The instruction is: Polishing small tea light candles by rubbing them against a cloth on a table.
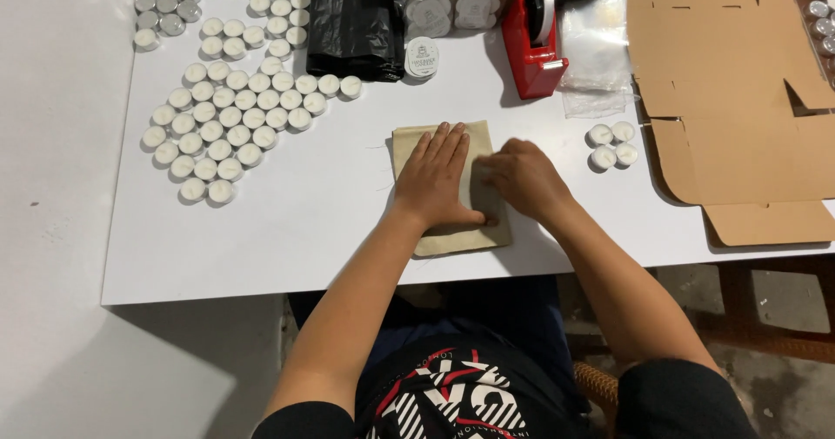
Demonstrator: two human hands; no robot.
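My left hand (437, 178) lies flat, fingers spread wide, pressing on a beige cloth pouch (448, 187) at the middle of the white surface (330, 221). My right hand (522, 176) rests curled on the pouch's right edge, fingers tucked at the fabric; I cannot tell whether it pinches anything. The pouch is soft, rectangular woven cloth with loose threads at its rim.

At 3 o'clock from my hands sit four small round tealights (611, 144), white wax in metal cups, close together. At 10 o'clock a broad cluster of the same tealights (230, 113) spreads in rows. At 12 o'clock stands a red tape dispenser (532, 43), beside a clear plastic bag stack (595, 52) and a glossy black plastic bag (352, 21). A flattened brown cardboard box (731, 100) lies at 2 o'clock.
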